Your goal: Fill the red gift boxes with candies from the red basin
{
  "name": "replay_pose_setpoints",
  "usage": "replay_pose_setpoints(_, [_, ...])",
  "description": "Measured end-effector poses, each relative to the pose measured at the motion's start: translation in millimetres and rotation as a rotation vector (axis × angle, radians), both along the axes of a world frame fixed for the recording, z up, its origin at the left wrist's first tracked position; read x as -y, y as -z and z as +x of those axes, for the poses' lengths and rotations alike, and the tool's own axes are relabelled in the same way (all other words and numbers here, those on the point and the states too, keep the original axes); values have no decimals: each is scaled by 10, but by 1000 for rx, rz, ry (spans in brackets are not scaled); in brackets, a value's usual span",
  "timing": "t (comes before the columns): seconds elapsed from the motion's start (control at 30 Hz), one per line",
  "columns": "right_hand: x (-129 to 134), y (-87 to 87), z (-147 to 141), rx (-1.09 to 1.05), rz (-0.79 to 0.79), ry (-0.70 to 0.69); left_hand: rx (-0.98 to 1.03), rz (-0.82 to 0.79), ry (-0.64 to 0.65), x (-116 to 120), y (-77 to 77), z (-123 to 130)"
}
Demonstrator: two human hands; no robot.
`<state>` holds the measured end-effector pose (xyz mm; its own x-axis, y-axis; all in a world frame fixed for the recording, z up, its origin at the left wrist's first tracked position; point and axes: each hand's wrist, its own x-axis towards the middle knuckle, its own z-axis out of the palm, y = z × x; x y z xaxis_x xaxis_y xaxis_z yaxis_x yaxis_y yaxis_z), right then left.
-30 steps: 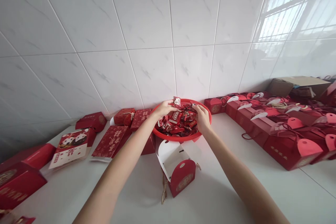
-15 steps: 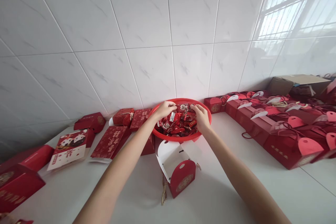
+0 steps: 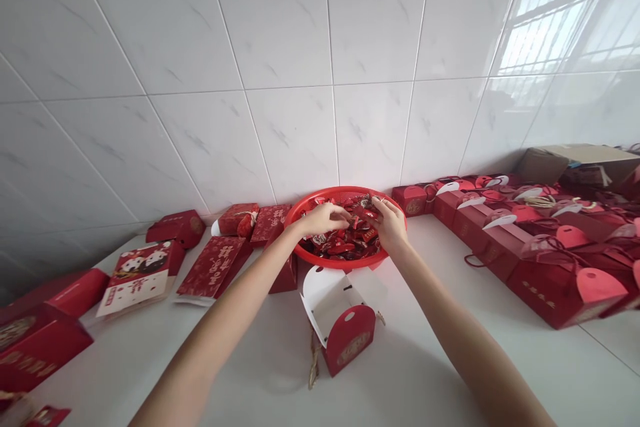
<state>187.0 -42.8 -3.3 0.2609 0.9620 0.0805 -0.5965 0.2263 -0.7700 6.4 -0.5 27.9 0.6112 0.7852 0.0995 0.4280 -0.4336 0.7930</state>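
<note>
A round red plastic basket [image 3: 345, 263] stands against the tiled wall, filled with wrapped candies [image 3: 345, 244] in red packaging. Over its left part is my left hand [image 3: 324, 219], fingers bent toward the candies, and I cannot make out anything in them. My right hand [image 3: 390, 220] is over the right part, fingers closed on a small red-wrapped candy [image 3: 367, 215]. In front of the basket sits an open red gift box [image 3: 350, 340] with a white inside, its flaps up and twine at its sides.
Many closed red gift boxes [image 3: 545, 293] fill the right side, with a brown carton [image 3: 585, 155] behind them. To the left lie more red boxes [image 3: 177, 230], a panda-printed packet [image 3: 137, 273] and a red packet [image 3: 215, 267]. A tiled wall [image 3: 285, 133] bounds the back.
My left hand has moved right and lower over the candies. My right hand has shifted slightly, and the packet formerly near both hands is no longer spread between them.
</note>
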Motion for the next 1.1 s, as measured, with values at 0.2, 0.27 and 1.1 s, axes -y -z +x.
replay_pose_setpoints(0.2, [-3, 0, -5, -52, -19, 6, -715, 143, 113, 123, 93, 200])
replay_pose_setpoints(0.27, [0, 2, -1, -51, 2, 1, -768, 164, 96, 116, 160, 316])
replay_pose_setpoints(1.1, [-133, 98, 28, -61, -61, 311, -395, 399, -163, -62, 136, 399])
